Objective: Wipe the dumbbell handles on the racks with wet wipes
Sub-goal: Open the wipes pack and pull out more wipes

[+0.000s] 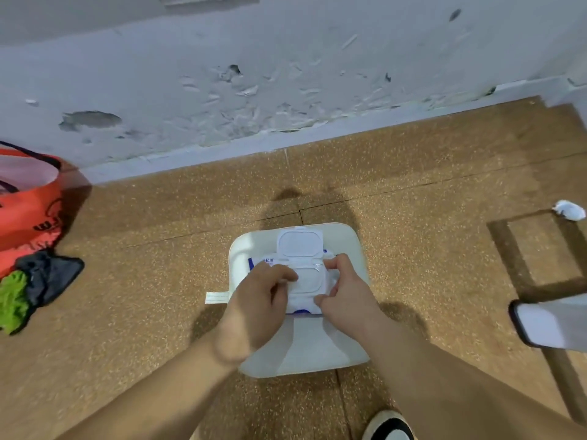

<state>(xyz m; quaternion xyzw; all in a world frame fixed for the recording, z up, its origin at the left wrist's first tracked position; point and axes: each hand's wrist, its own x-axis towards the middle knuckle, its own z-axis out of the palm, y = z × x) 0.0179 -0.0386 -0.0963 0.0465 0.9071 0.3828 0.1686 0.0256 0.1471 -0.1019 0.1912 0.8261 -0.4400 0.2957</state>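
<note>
Left hand [263,300] curls its fingers onto the left edge of the wet wipes pack [306,277], fingertips at the dispensing opening. Pack sits between both hands on a white seat [344,242] (flip lid [300,242] stands open just beyond the fingers). Right hand [347,296] pinches the pack's right end. Crumpled wipe [570,210] lies well right of it.

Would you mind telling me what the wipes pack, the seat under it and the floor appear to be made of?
The wipes pack: soft plastic film, printed blue and white, with a stiff white plastic flip lid.
The seat: probably smooth cream plastic or vinyl; rounded corners, faint sheen.
The floor: brown speckled, likely terrazzo or rubber tile; thin seams show.
</note>
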